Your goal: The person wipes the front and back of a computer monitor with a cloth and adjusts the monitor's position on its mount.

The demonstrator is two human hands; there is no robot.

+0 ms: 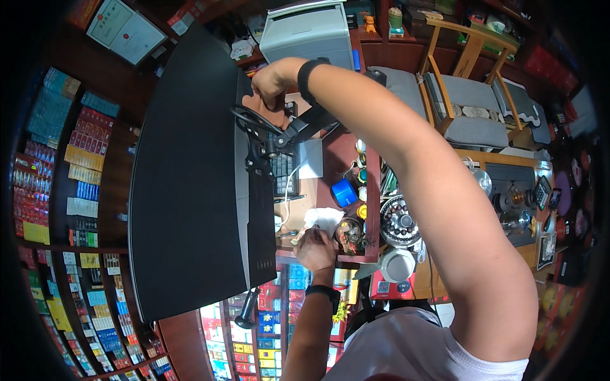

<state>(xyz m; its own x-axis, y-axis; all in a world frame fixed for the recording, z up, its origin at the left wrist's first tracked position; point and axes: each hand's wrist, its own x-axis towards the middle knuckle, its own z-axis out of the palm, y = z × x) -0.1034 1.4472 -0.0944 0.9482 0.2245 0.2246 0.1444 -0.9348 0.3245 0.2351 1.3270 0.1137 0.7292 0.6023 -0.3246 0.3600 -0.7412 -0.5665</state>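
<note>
My right hand [276, 82], with a black band on the wrist, grips a brown cloth [265, 111] behind the large black monitor [190, 171]. The cloth hangs by the looped black cable and the monitor's mounting arm [298, 131]. Lower down, my left hand [315, 250], wearing a dark watch, is at the desk's near edge beside a crumpled white tissue or wrapper [324, 217]. Its fingertips are partly hidden, so whether it holds anything is unclear. A black keyboard [284, 166] lies under the mounting arm, partly covered by it.
A blue tin [344, 192], small ornaments and a glass bowl [350, 232] crowd the desk's right side. A tray with beads [400, 221] and a white cup [397, 265] stand beyond the raised rim. A grey-white machine [306, 33] stands at the back, wooden chairs [469, 105] to the right.
</note>
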